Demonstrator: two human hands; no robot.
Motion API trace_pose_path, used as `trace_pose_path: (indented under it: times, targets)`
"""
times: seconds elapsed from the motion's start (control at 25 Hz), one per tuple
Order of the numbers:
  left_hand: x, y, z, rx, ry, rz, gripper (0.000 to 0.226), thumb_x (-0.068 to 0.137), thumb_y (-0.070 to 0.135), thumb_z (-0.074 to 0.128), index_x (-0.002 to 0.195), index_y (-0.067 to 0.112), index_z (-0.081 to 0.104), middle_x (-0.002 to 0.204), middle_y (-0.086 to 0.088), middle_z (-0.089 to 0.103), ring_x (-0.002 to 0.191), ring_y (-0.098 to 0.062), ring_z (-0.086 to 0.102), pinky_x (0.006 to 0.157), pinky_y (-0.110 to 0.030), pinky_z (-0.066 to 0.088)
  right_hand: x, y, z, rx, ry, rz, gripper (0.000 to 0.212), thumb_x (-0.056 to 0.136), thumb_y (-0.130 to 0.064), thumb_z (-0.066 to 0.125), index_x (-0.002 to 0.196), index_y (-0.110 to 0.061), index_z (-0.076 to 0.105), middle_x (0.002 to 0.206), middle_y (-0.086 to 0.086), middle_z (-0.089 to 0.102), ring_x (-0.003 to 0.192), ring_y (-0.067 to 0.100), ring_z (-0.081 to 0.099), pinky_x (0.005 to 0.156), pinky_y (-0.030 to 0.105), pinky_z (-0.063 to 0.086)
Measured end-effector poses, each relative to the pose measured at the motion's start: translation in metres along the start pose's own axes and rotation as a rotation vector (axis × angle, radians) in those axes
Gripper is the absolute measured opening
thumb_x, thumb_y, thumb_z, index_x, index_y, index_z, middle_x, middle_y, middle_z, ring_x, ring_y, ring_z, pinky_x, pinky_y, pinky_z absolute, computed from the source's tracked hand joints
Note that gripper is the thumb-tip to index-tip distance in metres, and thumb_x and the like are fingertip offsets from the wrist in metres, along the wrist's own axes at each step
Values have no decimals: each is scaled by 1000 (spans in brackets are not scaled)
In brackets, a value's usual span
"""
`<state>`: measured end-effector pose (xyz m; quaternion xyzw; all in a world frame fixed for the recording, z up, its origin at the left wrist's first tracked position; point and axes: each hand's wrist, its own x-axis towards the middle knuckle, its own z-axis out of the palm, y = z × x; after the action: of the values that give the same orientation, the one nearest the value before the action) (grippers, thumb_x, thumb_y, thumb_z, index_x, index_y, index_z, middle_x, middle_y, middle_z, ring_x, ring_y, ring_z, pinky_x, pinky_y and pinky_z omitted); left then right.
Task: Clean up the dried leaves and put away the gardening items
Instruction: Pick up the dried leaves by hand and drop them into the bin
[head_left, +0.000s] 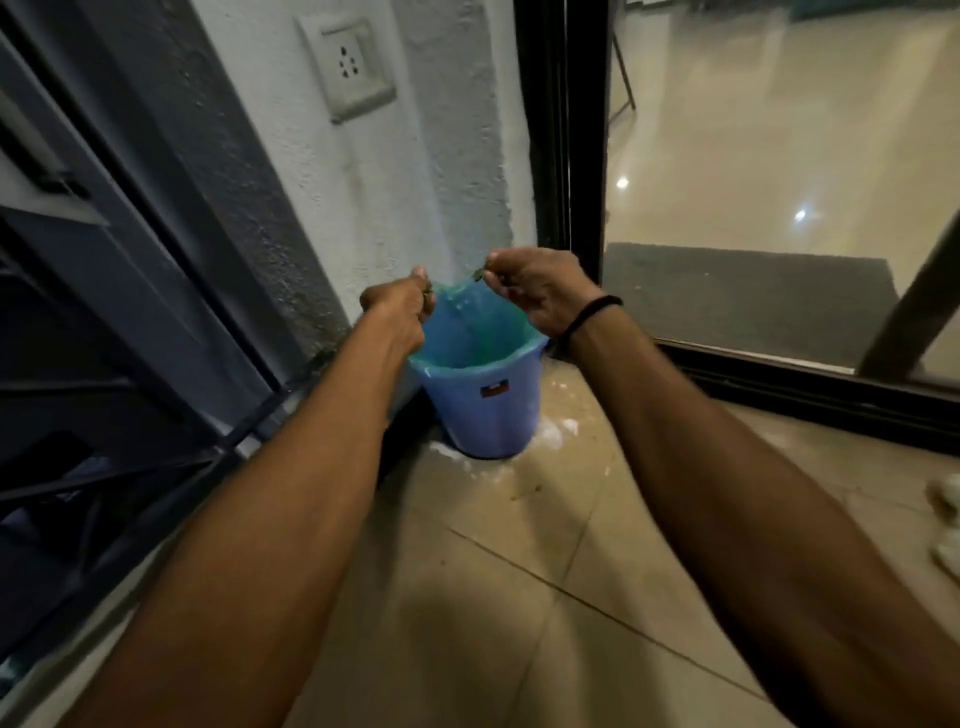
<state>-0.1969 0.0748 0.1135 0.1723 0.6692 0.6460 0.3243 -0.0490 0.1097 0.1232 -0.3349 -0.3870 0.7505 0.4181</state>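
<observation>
A blue plastic bin (485, 408) stands on the tiled floor in the corner by the white wall. A green-blue bag liner (467, 332) sits inside it, its top edge pulled up above the rim. My left hand (397, 304) is closed on the liner's left edge, and small bits of dried leaf show at its fingers. My right hand (535, 291), with a black band at the wrist, pinches the liner's right edge between thumb and fingers. Both hands are above the bin's far rim. The bin's contents are hidden.
White powdery spill (558, 431) lies on the floor around the bin's base. A dark metal grille (104, 322) runs along the left. A black-framed glass sliding door (569, 156) is right of the bin, with a grey mat (748, 296) behind it. White footwear (948, 525) is at the right edge.
</observation>
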Motion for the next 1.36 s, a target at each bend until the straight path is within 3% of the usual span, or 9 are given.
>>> trace_pose_path:
  times: [0.2,0.32,0.4,0.48,0.6,0.72,0.96,1.08,1.36]
  targets:
    - [1,-11,5,119,-289,-267,69,102,62,22,146,12,40,136,-7,52,115,-33,58,81,-48,53,22,42,20,-140,20,58,70,94,-42,61,146,-4,33,127,-1,40,100,21,53,85,45,59]
    - [-7,-2,11,123,-192,-204,73,99,66,25,154,19,29,155,-8,37,136,-37,42,103,-60,39,13,41,-23,-43,84,26,45,97,-30,61,129,1,52,124,10,53,99,18,57,80,39,60]
    - [-11,-3,25,69,-106,-145,70,99,63,33,149,14,39,147,-16,46,121,-35,55,96,-50,48,-1,29,-62,6,153,23,25,97,-20,60,107,2,62,110,18,61,86,21,63,75,30,57]
    - [-30,-14,52,29,-50,-74,55,100,55,41,119,5,56,92,-14,65,66,-20,62,62,-31,51,-26,15,-105,45,250,-5,11,97,-9,58,90,0,59,90,16,60,73,21,62,71,29,57]
    - [-67,-41,112,32,-135,10,43,103,44,44,78,10,53,38,4,38,28,-9,32,36,-17,26,-72,-5,-164,23,384,-41,3,93,3,59,95,4,61,89,15,60,81,22,64,73,29,61]
    - [-133,-90,183,114,-356,21,47,103,39,47,64,14,55,46,3,46,33,-8,37,36,-16,28,-126,-18,-229,-22,547,-64,15,91,3,62,106,6,62,103,17,62,93,24,65,77,29,61]
    - [-298,-177,275,486,-897,171,40,98,39,57,76,8,69,73,-11,69,60,-19,60,63,-34,55,-263,-15,-370,-49,1066,-170,16,85,4,61,71,-4,65,71,12,60,63,23,59,62,34,59]
    - [-383,-209,294,654,-1127,316,45,96,38,61,71,2,70,76,-17,72,69,-30,68,78,-42,58,-356,4,-427,-131,1311,-103,15,86,-1,65,71,-3,67,72,12,64,66,24,64,72,43,62]
    - [-534,-278,310,824,-1520,508,35,95,34,66,80,3,68,83,-18,71,84,-34,69,77,-40,56,-522,51,-534,-390,1707,241,18,89,-6,62,71,-6,64,77,15,68,77,28,69,66,41,61]
